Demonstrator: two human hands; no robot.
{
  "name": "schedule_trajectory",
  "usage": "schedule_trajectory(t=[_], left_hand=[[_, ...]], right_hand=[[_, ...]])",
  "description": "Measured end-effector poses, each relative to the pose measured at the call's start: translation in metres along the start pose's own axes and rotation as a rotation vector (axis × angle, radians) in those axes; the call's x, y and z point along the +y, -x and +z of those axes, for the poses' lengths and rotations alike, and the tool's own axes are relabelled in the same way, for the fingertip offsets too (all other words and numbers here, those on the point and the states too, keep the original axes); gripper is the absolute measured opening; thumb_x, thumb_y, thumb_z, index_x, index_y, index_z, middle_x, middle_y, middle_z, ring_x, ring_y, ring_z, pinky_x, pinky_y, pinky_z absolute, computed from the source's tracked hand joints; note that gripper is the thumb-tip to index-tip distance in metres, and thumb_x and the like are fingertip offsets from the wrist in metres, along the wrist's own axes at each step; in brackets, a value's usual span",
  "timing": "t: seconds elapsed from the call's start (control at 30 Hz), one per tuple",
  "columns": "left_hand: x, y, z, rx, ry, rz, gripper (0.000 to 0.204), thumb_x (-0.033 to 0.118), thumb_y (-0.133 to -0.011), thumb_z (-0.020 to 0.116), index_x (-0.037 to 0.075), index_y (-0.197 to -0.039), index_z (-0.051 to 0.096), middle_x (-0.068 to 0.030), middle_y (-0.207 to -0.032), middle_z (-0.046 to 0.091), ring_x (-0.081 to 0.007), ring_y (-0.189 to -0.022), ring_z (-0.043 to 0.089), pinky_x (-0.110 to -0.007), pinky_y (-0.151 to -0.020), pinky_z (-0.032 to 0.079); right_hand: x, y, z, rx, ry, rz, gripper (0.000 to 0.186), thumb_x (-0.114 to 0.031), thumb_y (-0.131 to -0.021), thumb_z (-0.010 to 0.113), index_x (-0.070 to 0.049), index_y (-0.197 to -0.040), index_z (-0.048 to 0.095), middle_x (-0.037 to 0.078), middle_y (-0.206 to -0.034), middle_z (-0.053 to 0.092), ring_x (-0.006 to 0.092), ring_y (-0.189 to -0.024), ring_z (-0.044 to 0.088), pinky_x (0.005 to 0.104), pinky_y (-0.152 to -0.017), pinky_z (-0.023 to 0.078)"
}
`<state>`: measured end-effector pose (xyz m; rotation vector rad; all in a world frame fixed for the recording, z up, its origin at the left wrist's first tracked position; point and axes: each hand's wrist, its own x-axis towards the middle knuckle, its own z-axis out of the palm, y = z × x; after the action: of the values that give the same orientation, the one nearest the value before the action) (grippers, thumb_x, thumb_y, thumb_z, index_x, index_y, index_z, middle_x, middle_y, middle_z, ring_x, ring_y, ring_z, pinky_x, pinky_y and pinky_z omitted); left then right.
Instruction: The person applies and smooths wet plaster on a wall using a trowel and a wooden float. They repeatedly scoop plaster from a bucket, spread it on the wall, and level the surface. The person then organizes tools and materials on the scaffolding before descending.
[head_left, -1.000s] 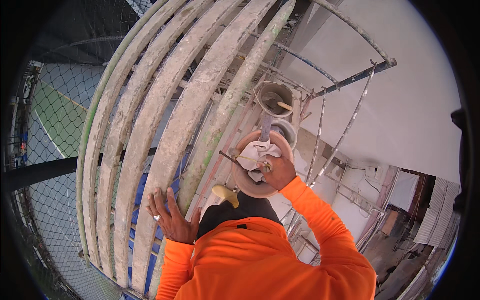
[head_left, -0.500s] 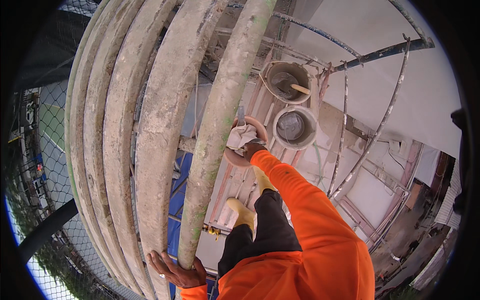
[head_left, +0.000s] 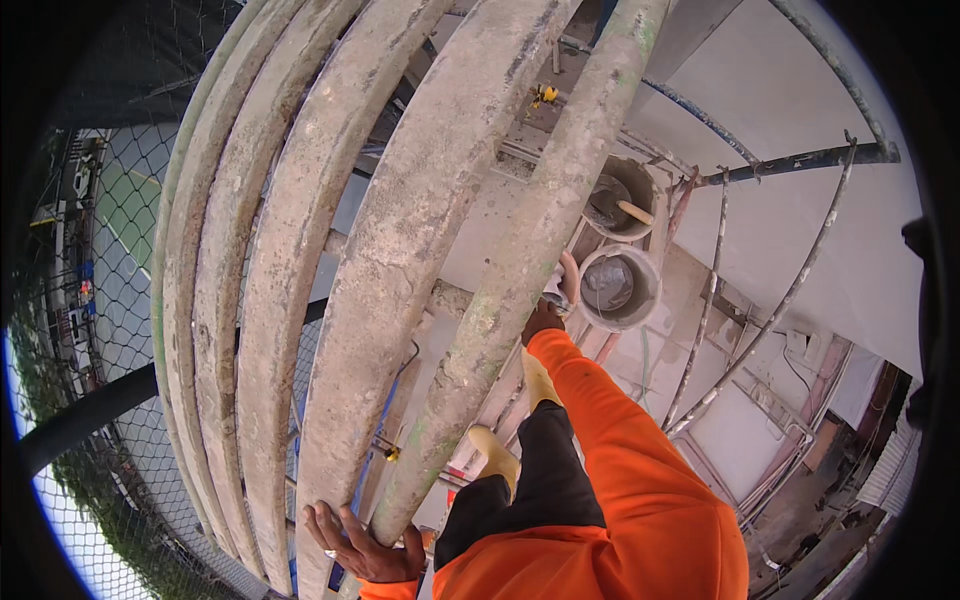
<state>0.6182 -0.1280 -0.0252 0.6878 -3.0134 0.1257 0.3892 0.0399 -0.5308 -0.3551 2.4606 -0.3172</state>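
Note:
My left hand (head_left: 362,545) is closed over a mottled, green-tinged round pole (head_left: 470,370), its fingers reaching onto the broad grey slat (head_left: 375,270) beside it. A ring shows on one finger. Beyond the pole, my right hand (head_left: 543,318) is down at a terracotta-coloured basin (head_left: 571,277). Its fingers look closed, partly behind the pole. Something grey and pale shows by the fingertips, too covered to name. The pole also hides most of the basin.
Two grey buckets stand right of the basin; the nearer bucket (head_left: 645,308) and farther bucket (head_left: 650,180) hold grey material. A tan handle (head_left: 634,212) sticks from the farther one. Diagonal scaffold tubes (head_left: 775,280) rise at right; netting (head_left: 130,240) lies left, above a drop.
The view has shifted, so the slats and pole sit farther right and cover most of the basin. My left hand stays on the pole; my right hand stays at the basin.

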Motion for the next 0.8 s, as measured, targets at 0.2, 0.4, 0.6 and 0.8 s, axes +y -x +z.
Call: schedule_trajectory(t=[0.2, 0.4, 0.6, 0.8], left_hand=[[-0.016, 0.008, -0.008, -0.04, 0.135, -0.006, 0.104, 0.06, -0.081, 0.081, 0.005, -0.16, 0.042, -0.0295, -0.168, 0.032, -0.057, -0.155, 0.027, -0.074, -0.123, 0.024], [-0.052, 0.036, -0.087, 0.116, 0.606, -0.08, 0.086, 0.05, -0.09, 0.082, 0.007, -0.158, 0.05, -0.0245, -0.167, 0.036, -0.0505, -0.156, 0.031, -0.066, -0.126, 0.029], [-0.223, 0.215, -0.192, 0.653, 0.174, -0.683, 0.064, 0.021, -0.089, 0.087, 0.003, -0.145, 0.062, -0.0216, -0.144, 0.062, -0.0384, -0.131, 0.062, -0.047, -0.106, 0.053], [-0.416, 0.404, -0.108, -0.228, -0.013, -1.68, 0.107, 0.082, -0.079, 0.074, -0.009, -0.134, 0.065, -0.0328, -0.12, 0.07, -0.0452, -0.118, 0.068, -0.049, -0.101, 0.056]], right_hand=[[0.028, 0.037, -0.012, -0.11, 0.031, -0.337, 0.072, -0.039, -0.091, 0.072, -0.002, -0.151, 0.054, 0.032, -0.151, 0.054, 0.0469, -0.136, 0.058, 0.0515, -0.111, 0.052], [0.07, 0.08, -0.096, -0.163, 0.141, -0.171, 0.076, -0.04, -0.084, 0.081, 0.003, -0.144, 0.061, 0.032, -0.135, 0.068, 0.0454, -0.126, 0.067, 0.0515, -0.108, 0.054], [0.101, 0.106, -0.098, -0.089, 0.211, -0.219, 0.074, -0.036, -0.076, 0.08, 0.006, -0.135, 0.066, 0.031, -0.126, 0.073, 0.0458, -0.121, 0.069, 0.0494, -0.104, 0.057], [0.036, 0.152, -0.093, -0.131, 0.133, -0.286, 0.053, -0.037, -0.082, 0.083, 0.002, -0.118, 0.074, 0.025, -0.109, 0.079, 0.0423, -0.103, 0.076, 0.0469, -0.093, 0.059]])
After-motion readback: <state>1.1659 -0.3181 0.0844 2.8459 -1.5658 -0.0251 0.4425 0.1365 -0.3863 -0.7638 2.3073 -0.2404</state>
